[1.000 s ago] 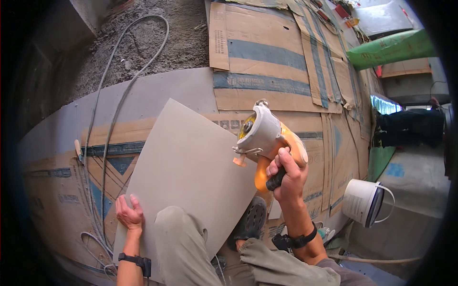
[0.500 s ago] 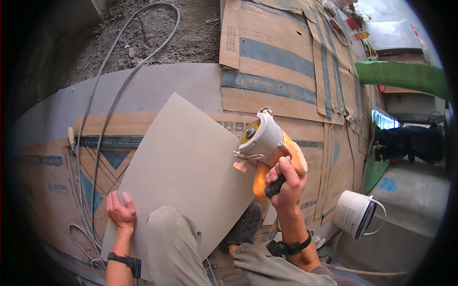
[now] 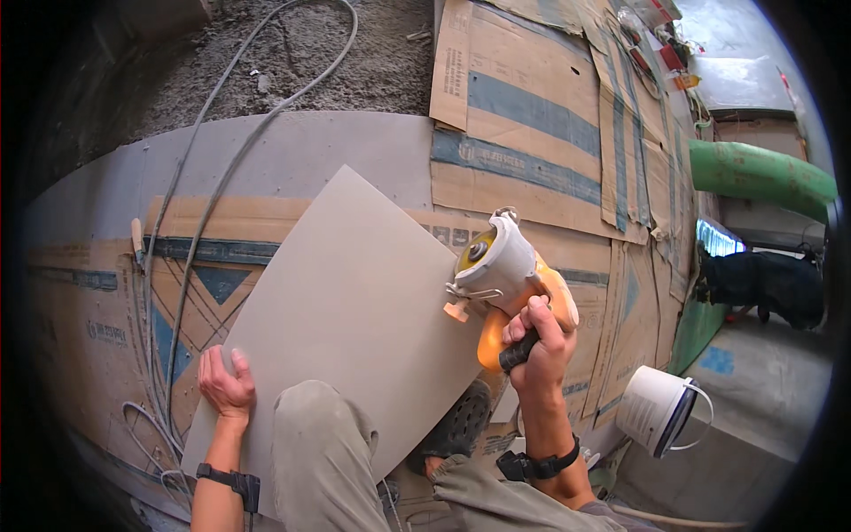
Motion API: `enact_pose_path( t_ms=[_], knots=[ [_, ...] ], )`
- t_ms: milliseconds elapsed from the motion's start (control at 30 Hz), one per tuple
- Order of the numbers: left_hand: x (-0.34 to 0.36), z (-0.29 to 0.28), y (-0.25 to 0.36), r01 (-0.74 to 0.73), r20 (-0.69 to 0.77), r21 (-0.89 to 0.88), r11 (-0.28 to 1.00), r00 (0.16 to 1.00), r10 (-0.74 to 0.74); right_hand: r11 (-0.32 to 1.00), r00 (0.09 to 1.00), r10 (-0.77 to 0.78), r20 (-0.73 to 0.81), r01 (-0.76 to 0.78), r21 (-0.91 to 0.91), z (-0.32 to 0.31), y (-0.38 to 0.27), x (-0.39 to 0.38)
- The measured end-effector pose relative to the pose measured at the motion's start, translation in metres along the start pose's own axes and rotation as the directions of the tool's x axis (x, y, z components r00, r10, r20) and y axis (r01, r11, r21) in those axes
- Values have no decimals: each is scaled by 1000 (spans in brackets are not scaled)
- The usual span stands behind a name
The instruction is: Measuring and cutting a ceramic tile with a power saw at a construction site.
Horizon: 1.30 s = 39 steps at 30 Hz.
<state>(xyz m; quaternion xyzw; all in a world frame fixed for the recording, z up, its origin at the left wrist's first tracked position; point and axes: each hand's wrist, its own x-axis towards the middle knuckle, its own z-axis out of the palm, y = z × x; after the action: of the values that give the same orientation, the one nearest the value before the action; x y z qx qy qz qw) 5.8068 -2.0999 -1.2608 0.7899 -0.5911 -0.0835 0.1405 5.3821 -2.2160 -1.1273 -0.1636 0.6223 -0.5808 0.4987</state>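
Observation:
A large grey-beige tile (image 3: 346, 310) lies at a slant under my bent knee, one corner pointing away from me. My left hand (image 3: 227, 381) is closed over its left edge, the thumb lying apart on top. In my right hand (image 3: 542, 350) is an orange handheld tile saw (image 3: 510, 266), gripped by its dark-ended handle. The saw is held at the tile's right edge, its silvery guard and round yellowish disc facing up and left. Whether the saw touches the tile, I cannot tell.
Cardboard sheets (image 3: 532, 133) cover much of the floor. A grey cable (image 3: 208, 195) loops along the left. A white bucket (image 3: 651, 408) with a handle lies tipped at the right. Farther right are a green pipe (image 3: 753, 168) and a dark bundle (image 3: 771, 284). Rough rubble (image 3: 275, 71) lies at the far left.
The view has shifted slightly, so most things sit a little farther right. Both hands keep their holds on the tile and the saw.

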Motion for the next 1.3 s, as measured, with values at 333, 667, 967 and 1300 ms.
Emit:
enact_pose_path(
  t_ms=[333,667,967,1300],
  knots=[
    [0,0,2,-19,-12,-10,1000,1000,19,1000,999,6,-37,-5,17,5,-2,-3],
    [3,0,5,-36,-45,-10,999,998,35,1000,1000,12,-18,-12,12,1,-1,-2],
    [1,2,1,-45,-42,-2,999,998,45,1000,1000,12,-15,-12,-1,-1,0,0],
    [2,1,2,-39,-23,-2,999,999,39,999,1000,9,-25,-9,-33,1,-2,1]
  ],
)
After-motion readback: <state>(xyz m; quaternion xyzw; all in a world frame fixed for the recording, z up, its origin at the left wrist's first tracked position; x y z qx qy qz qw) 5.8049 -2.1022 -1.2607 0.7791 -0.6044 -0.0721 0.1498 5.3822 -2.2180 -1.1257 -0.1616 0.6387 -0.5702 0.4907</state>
